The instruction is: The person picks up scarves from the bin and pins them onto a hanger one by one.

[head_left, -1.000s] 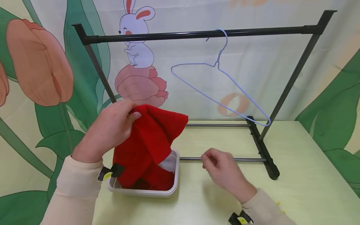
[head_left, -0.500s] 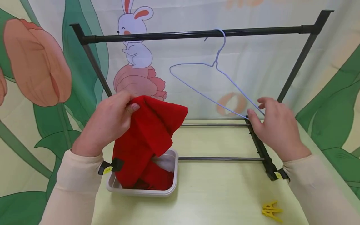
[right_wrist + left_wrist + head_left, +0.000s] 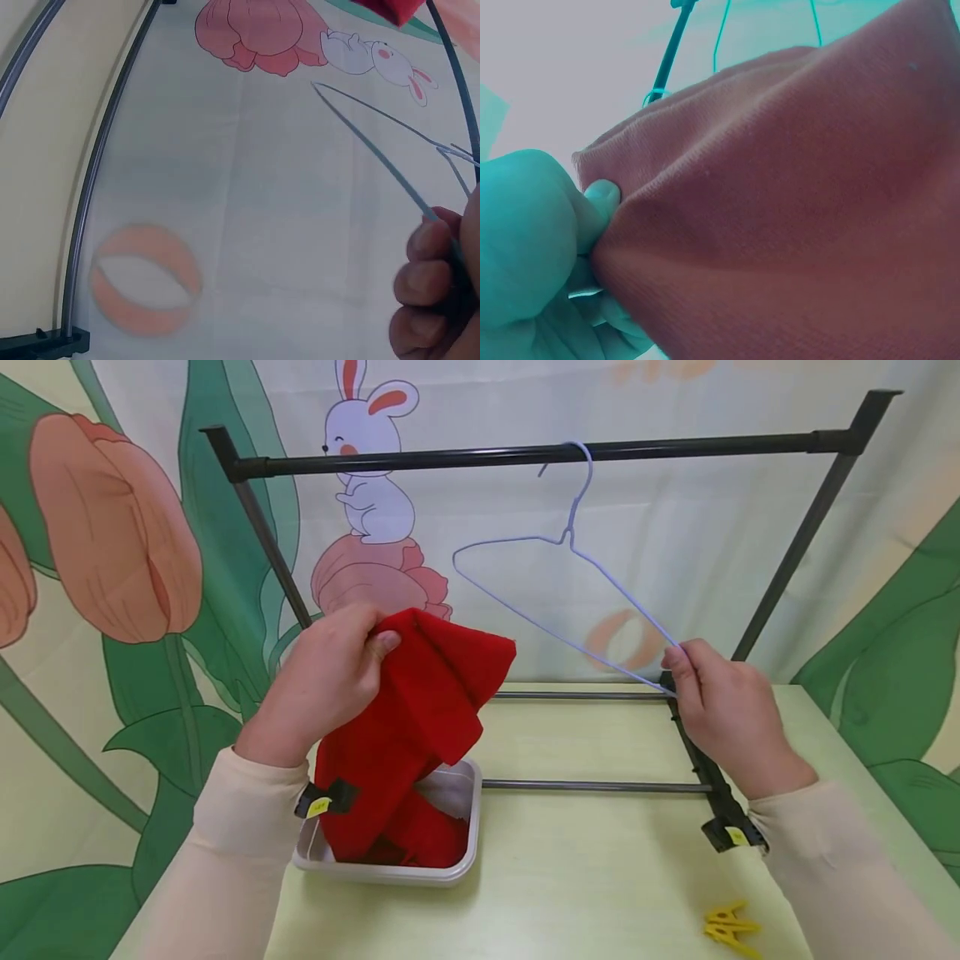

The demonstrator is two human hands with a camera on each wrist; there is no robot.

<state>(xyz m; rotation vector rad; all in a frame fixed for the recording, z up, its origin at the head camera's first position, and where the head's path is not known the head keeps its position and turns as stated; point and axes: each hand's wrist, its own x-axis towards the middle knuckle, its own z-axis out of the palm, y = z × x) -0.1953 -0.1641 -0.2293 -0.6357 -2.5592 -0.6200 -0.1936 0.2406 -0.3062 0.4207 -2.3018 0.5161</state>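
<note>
My left hand (image 3: 330, 681) pinches the top of a red cloth (image 3: 405, 710) between thumb and fingers, and its lower part hangs into a pale grey plastic bin (image 3: 390, 874). The left wrist view shows the thumb pressed on a fold of the cloth (image 3: 780, 165). On the right, my right hand (image 3: 727, 714) grips the lower right corner of a lilac wire hanger (image 3: 517, 610). The hanger's hook still loops over the black top bar of a rack (image 3: 450, 460). In the right wrist view, curled fingers wrap the hanger wire (image 3: 375, 154).
Two yellow clothespins (image 3: 731, 929) lie near the table's front right. The rack's lower rails (image 3: 592, 787) and black foot (image 3: 712, 785) stand on the pale table (image 3: 555, 877). Behind hangs a printed curtain (image 3: 675, 543) with a rabbit and tulips.
My right hand has risen from low over the table to the hanger's right corner and closed round it. The hanger has tilted slightly. My left hand keeps the red cloth raised.
</note>
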